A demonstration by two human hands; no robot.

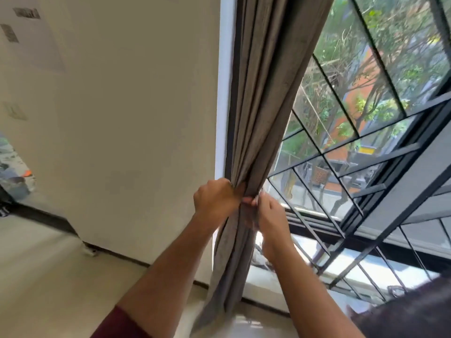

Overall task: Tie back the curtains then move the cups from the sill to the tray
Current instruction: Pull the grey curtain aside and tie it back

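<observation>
A grey-brown curtain (263,93) hangs bunched at the left side of the window. My left hand (216,197) is clenched around the gathered folds at about waist height. My right hand (269,215) is right beside it on the window side, fingers pinching something thin and pale against the bunch, probably a tie-back, though it is too small to tell. Below my hands the curtain falls loose to the floor. No cups or tray are in view.
A cream wall (136,118) stands left of the curtain. The window (366,118) has black grille bars, with a pale sill (266,281) at its foot. Light floor (48,276) spreads to the left. A dark object (415,311) sits at the bottom right.
</observation>
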